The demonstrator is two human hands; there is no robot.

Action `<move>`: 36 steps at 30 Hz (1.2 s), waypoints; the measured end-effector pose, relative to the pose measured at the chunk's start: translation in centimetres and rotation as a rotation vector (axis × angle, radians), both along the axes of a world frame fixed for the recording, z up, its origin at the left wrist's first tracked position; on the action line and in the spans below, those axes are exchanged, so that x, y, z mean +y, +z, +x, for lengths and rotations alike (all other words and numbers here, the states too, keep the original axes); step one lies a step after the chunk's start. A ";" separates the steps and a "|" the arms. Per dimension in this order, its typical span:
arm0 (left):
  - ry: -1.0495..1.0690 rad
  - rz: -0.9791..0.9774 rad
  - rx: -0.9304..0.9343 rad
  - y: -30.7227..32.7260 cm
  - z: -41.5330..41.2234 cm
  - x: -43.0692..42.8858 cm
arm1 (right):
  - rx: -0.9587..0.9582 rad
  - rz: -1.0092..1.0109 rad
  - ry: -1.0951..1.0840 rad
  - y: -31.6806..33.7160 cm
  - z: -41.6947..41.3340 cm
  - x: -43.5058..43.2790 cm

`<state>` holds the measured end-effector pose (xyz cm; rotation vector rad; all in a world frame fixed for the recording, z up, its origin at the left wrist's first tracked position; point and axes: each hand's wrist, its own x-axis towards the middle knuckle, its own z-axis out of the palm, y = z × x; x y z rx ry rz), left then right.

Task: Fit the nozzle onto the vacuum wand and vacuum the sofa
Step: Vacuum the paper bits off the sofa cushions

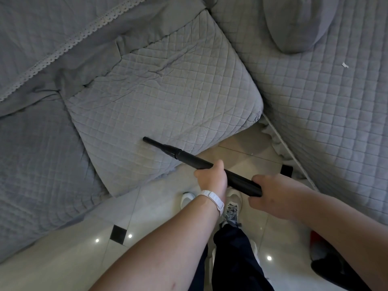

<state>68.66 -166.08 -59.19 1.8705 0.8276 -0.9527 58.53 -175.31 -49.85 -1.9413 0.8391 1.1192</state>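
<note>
The nozzle (159,146) looks already fitted on the wand (197,161), so I judge that step done. Its tip is at the front edge of the sofa seat cushion (168,91), in the middle of the frame. My left hand (212,177) is wrapped round the wand at mid-length, and my right hand (268,194) grips its near end. Most of the vacuuming seems left to do: a white scrap (345,64) lies on the sofa section at upper right. I see no container. The red and black shape (321,255) at lower right is too cut off to name.
</note>
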 end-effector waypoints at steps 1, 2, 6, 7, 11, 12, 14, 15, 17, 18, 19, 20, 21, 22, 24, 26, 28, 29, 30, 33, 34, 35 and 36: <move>-0.003 -0.003 0.001 0.1 0.0 0.0 | -0.001 -0.003 -0.004 0.0 0.0 0.0; -0.004 -0.006 0.001 0.2 0.0 -0.1 | -0.002 -0.002 -0.011 0.0 0.0 0.0; -0.024 -0.012 0.001 0.7 0.1 -0.1 | -0.011 0.010 -0.027 -0.2 -0.1 0.1; -0.032 -0.014 0.003 0.8 0.1 -0.1 | -0.016 0.014 -0.035 -0.3 -0.2 0.2; -0.070 -0.014 -0.002 1.2 -0.1 -0.7 | -0.025 0.013 -0.068 -0.1 -0.8 0.1; -0.084 -0.014 -0.006 1.3 -0.2 -1.0 | -0.026 0.009 -0.081 -0.1 -0.9 0.0; -0.113 -0.022 -0.017 1.4 -0.3 -1.7 | -0.030 -0.003 -0.114 -0.1 -1.3 -0.2; -0.125 -0.028 -0.026 1.5 -0.3 -2.2 | -0.036 -0.009 -0.137 -0.2 -1.5 -0.3; -0.158 -0.037 -0.046 1.5 -0.2 -3.2 | -0.055 -0.023 -0.185 -0.3 -1.9 -0.7; -0.178 -0.042 -0.056 1.6 -0.2 -3.6 | -0.064 -0.033 -0.207 -0.3 -2.0 -0.8; -0.198 -0.049 -0.064 1.7 -0.1 -4.0 | -0.073 -0.046 -0.227 -0.3 -2.2 -1.0; -0.217 -0.056 -0.073 1.9 -0.1 -4.4 | -0.082 -0.058 -0.244 -0.3 -2.3 -1.1; -0.240 -0.058 -0.082 2.0 -0.1 -4.7 | -0.091 -0.070 -0.259 -0.3 -2.4 -1.2; -0.267 -0.054 -0.088 2.2 0.0 -5.0 | -0.101 -0.081 -0.274 -0.2 -2.6 -1.2; -0.318 -0.052 -0.101 2.4 0.1 -5.6 | -0.120 -0.099 -0.319 -0.2 -2.8 -1.1; -0.347 -0.075 -0.107 2.7 0.0 -6.3 | -0.139 -0.121 -0.368 -0.2 -3.1 -1.0; -0.390 -0.096 -0.121 3.1 -0.1 -6.7 | -0.149 -0.146 -0.413 0.0 -3.3 -0.8; -0.417 -0.103 -0.129 3.3 -0.1 -6.9 | -0.154 -0.156 -0.436 0.3 -3.5 -0.7; -0.439 -0.114 -0.136 3.5 -0.1 -7.1 | -0.159 -0.164 -0.458 0.5 -3.7 -0.6; -0.477 -0.161 -0.136 4.5 -0.6 -7.8 | -0.171 -0.205 -0.495 1.2 -4.3 -0.2; -0.498 -0.176 -0.135 4.9 -0.9 -8.1 | -0.172 -0.222 -0.516 1.5 -4.6 0.0; -0.518 -0.193 -0.137 5.3 -1.2 -8.3 | -0.173 -0.239 -0.541 1.8 -4.9 0.2; -0.536 -0.212 -0.142 5.7 -1.6 -8.5 | -0.176 -0.255 -0.565 2.0 -5.2 0.4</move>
